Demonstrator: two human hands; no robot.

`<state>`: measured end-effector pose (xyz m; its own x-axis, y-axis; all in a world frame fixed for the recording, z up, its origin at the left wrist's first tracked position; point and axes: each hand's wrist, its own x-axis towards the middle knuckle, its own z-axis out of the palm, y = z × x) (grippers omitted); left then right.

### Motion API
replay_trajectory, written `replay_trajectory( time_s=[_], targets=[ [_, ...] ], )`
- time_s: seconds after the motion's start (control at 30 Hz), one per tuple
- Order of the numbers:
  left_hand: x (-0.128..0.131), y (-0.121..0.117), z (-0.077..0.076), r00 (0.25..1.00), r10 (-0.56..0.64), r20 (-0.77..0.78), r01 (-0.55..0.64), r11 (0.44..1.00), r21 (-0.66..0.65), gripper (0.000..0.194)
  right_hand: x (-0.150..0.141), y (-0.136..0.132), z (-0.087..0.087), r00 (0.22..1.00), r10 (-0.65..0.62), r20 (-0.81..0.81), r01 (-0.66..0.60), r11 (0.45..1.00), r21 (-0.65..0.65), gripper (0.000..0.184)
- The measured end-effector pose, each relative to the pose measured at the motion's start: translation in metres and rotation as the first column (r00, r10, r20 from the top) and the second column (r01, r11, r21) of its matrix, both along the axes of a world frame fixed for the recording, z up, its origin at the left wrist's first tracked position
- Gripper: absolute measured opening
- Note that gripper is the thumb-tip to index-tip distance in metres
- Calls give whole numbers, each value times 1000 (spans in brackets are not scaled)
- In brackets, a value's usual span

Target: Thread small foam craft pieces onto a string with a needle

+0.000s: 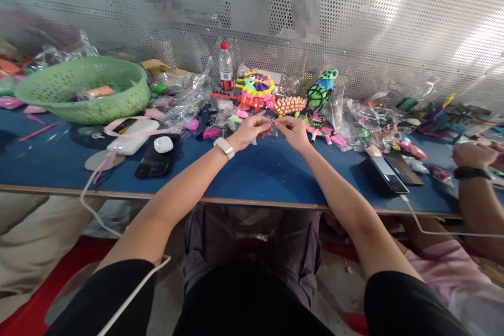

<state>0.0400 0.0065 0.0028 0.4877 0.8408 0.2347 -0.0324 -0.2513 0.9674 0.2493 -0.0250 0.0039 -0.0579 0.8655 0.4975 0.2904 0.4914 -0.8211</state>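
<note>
My left hand [252, 131] and my right hand [293, 130] meet above the blue table, fingertips pinched close together. Between them is a thin, clear strand [275, 140] that curves in a small loop below the fingers; its ends are hidden. Just behind the hands stand colourful clay figures: a yellow-rimmed purple one [260, 83], a tan spiky one [290, 105] and a green one with black lines [318, 95]. A small green and pink figure [317, 125] lies beside my right hand. Pink clay pieces [212, 133] lie left of my left hand.
A green basket [134, 98] stands at the left, near a white power bank [134, 136] and a black phone [151, 163] with a white earbud case [163, 144] on it. Behind is a bottle [226, 68]. A black device [384, 176] lies right, near another person's hand [474, 156].
</note>
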Motion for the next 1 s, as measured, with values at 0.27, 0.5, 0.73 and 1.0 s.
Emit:
replay_trajectory(
  time_s=[0.27, 0.5, 0.73, 1.0],
  targets=[
    [11, -5, -3, 983, -2, 183, 38, 981, -190, 20, -5, 3, -4, 990, -1, -140, -8, 998, -66, 55],
    [9, -4, -1, 986, 57, 154, -36, 990, -136, 21, -4, 6, -6, 989, -64, -132, 63, 998, -7, 47],
    [3, -12, 5, 965, 246, -87, -205, 921, 332, 28, -6, 3, -5, 989, -100, -108, 96, 995, -40, 40],
    [-1, -11, 11, 952, 295, -75, -231, 860, 455, 44, -7, -2, -2, 996, -86, -33, 86, 996, -3, 39]
  ],
)
